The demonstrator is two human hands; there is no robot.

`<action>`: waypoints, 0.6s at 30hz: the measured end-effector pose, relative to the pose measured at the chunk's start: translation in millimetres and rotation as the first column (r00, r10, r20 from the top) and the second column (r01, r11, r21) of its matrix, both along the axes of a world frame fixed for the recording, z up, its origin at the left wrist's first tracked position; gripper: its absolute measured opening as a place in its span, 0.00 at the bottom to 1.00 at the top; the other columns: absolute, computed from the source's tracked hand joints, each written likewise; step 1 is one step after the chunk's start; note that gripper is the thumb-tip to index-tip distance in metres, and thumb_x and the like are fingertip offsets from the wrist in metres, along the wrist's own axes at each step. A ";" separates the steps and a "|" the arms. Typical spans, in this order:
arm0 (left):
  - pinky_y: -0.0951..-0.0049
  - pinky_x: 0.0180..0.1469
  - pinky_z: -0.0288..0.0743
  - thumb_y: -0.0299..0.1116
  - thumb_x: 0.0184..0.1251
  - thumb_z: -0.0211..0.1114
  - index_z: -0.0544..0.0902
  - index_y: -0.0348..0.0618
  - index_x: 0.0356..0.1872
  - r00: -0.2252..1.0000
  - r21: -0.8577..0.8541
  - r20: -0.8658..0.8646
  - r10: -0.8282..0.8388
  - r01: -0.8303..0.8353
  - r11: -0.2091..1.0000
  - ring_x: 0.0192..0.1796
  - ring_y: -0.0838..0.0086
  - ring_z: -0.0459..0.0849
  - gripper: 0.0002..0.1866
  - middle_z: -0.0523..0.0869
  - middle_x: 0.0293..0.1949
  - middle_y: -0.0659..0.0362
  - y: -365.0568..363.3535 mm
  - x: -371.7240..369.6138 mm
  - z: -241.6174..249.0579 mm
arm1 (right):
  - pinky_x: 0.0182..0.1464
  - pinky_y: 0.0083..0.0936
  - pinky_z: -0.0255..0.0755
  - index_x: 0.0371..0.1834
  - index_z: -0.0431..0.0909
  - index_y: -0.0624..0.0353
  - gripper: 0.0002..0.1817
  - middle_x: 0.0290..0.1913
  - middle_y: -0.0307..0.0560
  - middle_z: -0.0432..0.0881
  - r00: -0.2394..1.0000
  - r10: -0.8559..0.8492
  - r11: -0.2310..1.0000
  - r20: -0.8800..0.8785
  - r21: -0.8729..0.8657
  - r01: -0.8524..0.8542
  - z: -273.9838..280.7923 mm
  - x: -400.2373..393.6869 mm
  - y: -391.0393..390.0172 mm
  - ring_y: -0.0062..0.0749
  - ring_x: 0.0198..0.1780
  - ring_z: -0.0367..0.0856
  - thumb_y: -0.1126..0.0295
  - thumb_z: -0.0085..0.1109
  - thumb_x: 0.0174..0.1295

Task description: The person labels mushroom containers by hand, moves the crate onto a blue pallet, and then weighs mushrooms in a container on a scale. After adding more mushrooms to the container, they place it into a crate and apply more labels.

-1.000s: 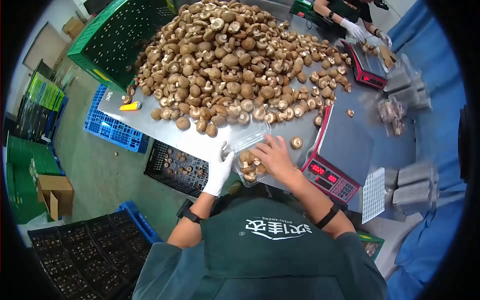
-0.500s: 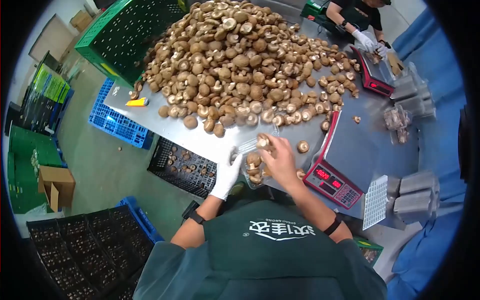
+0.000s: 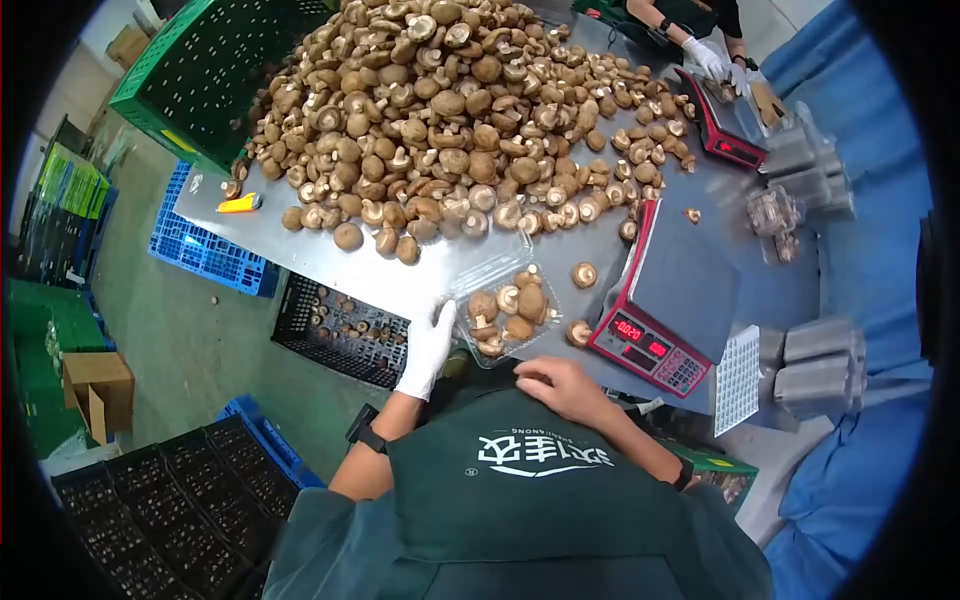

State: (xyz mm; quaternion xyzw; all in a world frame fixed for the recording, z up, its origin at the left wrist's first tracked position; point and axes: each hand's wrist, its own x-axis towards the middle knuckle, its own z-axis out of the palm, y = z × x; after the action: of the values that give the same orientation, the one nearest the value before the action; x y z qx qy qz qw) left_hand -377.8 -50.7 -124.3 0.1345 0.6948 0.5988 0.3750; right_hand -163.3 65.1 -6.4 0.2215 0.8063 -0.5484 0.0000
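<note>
A clear plastic clamshell box with its lid folded back lies at the near table edge, holding several brown shiitake mushrooms. My left hand, in a white glove, is at the box's left side with its thumb apart from the fingers, touching the edge. Bare and loosely curled, my right hand is below the box, close to my apron; a gap shows between thumb and fingers, with nothing visible in it. A large heap of shiitake covers the back of the metal table.
A red scale stands on the right, with single mushrooms beside it. Stacked clear boxes and a white grid lie farther right. A black crate sits below. Across the table, a co-worker's gloved hands are at another scale.
My right hand has let go of a mushroom and drawn back from the box towards my apron. More of the box's contents show now. My left hand stays beside the box. The view has shifted slightly.
</note>
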 end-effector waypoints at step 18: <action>0.79 0.30 0.77 0.29 0.72 0.60 0.83 0.32 0.49 0.969 -0.055 -0.199 -0.149 0.141 0.989 0.29 0.79 0.83 0.12 0.85 0.31 0.58 14.8 -10.5 82.3 | 0.33 0.34 0.78 0.50 0.80 0.63 0.14 0.31 0.55 0.86 0.812 -0.583 0.808 -0.029 0.078 0.583 -44.5 -0.3 43.5 0.38 0.27 0.86 0.69 0.60 0.64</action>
State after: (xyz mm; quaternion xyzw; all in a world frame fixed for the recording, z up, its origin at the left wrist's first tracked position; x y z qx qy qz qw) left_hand -388.3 -35.9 -42.0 0.2374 0.7295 0.5390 0.3478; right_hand -163.6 108.6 -50.9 0.4567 0.7218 -0.4883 -0.1790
